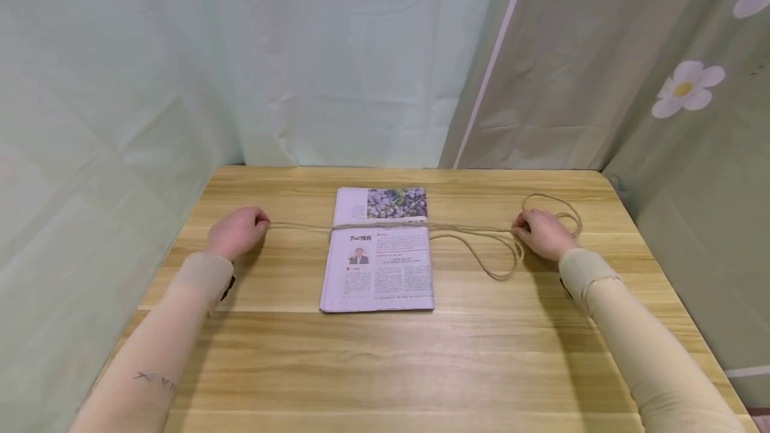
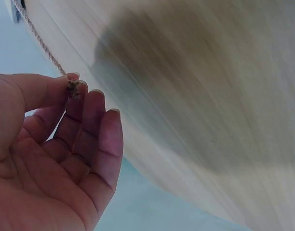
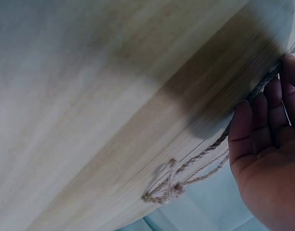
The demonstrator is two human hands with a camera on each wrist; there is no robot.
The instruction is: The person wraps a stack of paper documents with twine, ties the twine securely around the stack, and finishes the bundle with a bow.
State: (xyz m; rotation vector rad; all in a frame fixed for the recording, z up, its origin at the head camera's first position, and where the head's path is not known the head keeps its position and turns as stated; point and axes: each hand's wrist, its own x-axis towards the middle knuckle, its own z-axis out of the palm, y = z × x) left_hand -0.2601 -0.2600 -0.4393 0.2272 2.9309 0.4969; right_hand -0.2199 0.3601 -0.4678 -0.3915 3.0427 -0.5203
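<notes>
I see pale sheeting (image 1: 361, 72) at twelve o'clock, grey flower-printed sheeting (image 1: 692, 199) at three, a wood-grained table (image 1: 391, 366) at six.

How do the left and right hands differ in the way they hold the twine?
The left hand pinches the twine at a frayed end; the right hand holds it partway along, with more trailing beyond.
Slack loops lie around the right hand, none by the left hand.
Both hold the twine with their fingertips, on opposite sides of the newspapers.

White rectangular newspaper stack (image 1: 375, 286) on light-brown rectangular wooden table (image 1: 385, 373); thin tan fibre rope (image 1: 385, 224) across stack, looped right; left hand (image 1: 238, 231) left of stack, right hand (image 1: 546, 235) right
</notes>
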